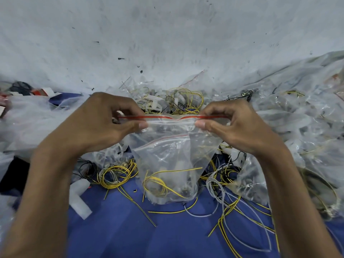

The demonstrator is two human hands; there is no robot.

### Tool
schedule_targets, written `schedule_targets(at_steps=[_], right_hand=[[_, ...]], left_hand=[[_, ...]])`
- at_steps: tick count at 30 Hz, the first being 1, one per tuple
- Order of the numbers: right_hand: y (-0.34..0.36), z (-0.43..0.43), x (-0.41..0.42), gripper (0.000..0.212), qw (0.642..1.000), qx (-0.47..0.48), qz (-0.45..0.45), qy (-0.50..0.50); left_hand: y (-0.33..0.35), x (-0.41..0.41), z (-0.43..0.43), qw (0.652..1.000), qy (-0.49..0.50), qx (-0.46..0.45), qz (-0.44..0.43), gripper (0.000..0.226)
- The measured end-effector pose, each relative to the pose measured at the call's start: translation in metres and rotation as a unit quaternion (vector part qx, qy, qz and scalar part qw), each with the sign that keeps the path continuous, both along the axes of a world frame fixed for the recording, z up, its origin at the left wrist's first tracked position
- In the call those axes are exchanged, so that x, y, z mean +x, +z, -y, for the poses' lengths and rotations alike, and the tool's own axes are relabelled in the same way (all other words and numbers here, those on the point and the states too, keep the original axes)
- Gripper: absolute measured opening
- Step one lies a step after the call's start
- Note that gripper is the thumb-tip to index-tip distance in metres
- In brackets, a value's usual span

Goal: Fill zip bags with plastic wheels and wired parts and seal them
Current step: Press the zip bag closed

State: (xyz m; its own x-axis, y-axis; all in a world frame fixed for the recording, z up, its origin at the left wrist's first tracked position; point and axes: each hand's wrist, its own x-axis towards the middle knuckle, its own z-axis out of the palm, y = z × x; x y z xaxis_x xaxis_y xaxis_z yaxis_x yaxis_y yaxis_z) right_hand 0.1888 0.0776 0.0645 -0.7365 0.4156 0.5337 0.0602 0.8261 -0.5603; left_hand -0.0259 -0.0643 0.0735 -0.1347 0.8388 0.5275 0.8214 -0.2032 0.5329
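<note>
A clear zip bag (171, 157) with a red strip along its top hangs upright in front of me. Yellow wired parts and pale plastic pieces lie in its bottom. My left hand (109, 120) pinches the left end of the zip strip between thumb and fingers. My right hand (229, 121) pinches the right end the same way. The strip is stretched level between both hands, with a small dip at its middle. Whether the zip is fully pressed together I cannot tell.
Loose yellow and grey wires (229, 202) lie on the blue cloth (130, 235) below. Filled clear bags (301, 127) pile at the right. White plastic wheels and wires (176, 101) heap behind the bag. A white wall (167, 34) stands beyond.
</note>
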Motion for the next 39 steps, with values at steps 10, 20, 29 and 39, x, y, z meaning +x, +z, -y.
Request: schedule_targets(at_steps=[10, 20, 29, 39], right_hand=[[0.003, 0.007, -0.001, 0.007, 1.000, 0.009, -0.015, -0.012], [0.003, 0.011, -0.005, 0.008, 0.998, 0.046, 0.031, -0.029], [0.007, 0.014, -0.007, 0.009, 0.996, 0.067, 0.048, -0.034], [0.009, 0.021, -0.011, 0.008, 0.992, 0.113, 0.048, 0.000]], left_hand=[[0.000, 0.005, 0.000, 1.000, -0.013, 0.003, -0.014, 0.010], [-0.002, 0.010, -0.005, 1.000, -0.020, 0.016, 0.007, 0.011], [-0.004, 0.007, -0.005, 1.000, -0.014, 0.022, 0.013, 0.015], [-0.002, 0.019, -0.009, 1.000, -0.018, -0.004, -0.015, 0.012]])
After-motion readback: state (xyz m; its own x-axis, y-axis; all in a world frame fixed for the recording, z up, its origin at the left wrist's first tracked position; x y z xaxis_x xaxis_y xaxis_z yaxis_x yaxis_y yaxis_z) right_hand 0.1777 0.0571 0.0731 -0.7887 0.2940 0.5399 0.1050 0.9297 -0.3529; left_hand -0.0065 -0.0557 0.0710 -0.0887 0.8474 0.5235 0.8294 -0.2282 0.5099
